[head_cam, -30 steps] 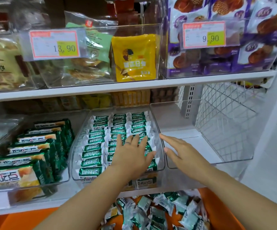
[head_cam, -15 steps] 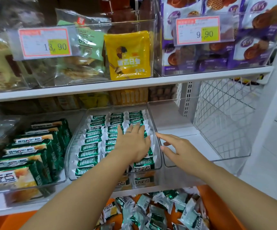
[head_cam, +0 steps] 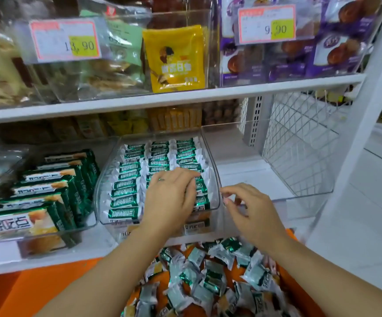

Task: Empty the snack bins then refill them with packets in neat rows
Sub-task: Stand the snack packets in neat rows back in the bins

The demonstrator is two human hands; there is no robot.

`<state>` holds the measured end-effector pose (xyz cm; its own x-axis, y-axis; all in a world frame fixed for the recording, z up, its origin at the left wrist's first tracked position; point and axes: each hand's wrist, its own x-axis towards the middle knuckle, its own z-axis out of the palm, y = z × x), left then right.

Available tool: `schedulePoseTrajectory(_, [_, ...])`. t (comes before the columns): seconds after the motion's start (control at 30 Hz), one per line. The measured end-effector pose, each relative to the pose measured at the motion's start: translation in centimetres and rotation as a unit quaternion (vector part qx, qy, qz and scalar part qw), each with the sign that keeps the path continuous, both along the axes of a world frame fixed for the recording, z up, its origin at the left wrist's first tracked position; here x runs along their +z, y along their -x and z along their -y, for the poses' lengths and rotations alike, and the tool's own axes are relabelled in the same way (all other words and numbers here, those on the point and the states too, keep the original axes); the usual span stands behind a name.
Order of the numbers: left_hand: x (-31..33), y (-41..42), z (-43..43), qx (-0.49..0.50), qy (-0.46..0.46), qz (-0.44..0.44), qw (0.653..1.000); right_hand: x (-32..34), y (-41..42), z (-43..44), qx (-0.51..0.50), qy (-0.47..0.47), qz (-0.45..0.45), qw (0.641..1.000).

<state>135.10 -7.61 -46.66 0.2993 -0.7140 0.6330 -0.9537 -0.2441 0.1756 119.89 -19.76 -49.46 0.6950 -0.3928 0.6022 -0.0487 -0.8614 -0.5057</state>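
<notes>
A clear plastic bin [head_cam: 104, 179] on the lower shelf holds small green-and-white snack packets [head_cam: 130, 179] laid in three neat rows. My left hand [head_cam: 171, 197] lies flat on the right-hand rows, fingers pointing right toward the bin's right wall. My right hand [head_cam: 251, 209] hovers just outside that wall, over the front edge of an empty clear bin [head_cam: 299, 197], with its fingers loosely bent and nothing in them. Below the shelf, a loose heap of the same packets [head_cam: 208, 277] lies in an orange container [head_cam: 48, 291].
Left of the filled bin stands a bin of larger green biscuit packs [head_cam: 48, 191]. A white wire mesh divider [head_cam: 299, 138] closes the shelf's right end. The upper shelf [head_cam: 185, 97] carries bins with a yellow packet [head_cam: 176, 58], purple cake packs [head_cam: 288, 56] and price tags.
My left hand slid forward and turned its fingers rightward across the rows. My right hand drew back from the bin wall and its straight fingers bent. The camera moved closer.
</notes>
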Motion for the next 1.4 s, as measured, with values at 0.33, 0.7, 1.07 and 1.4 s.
schedulePoseTrajectory(0.33, [-12.8,1.4,-9.0,-0.08,-0.247,-0.097,0.961,-10.4,2.3,-1.2,0.08,-0.014,-0.527,0.846])
schedulePoseTrajectory(0.7, [-25.9,-2.2,-8.8,0.007,-0.525,-0.401,0.751,-24.5,0.2,2.5,0.047,-0.178,-0.684,0.706])
schedulePoseTrajectory(1.07, [-31.9,-3.3,-6.6,-0.009,-0.437,-0.474,0.764,-28.3,2.0,-1.0,0.078,-0.117,-0.603,0.785])
schedulePoseTrajectory(1.4, [-32.4,0.6,-7.0,-0.018,-0.391,-0.547,0.74,-28.2,-1.0,-2.0,0.068,-0.305,-0.53,0.789])
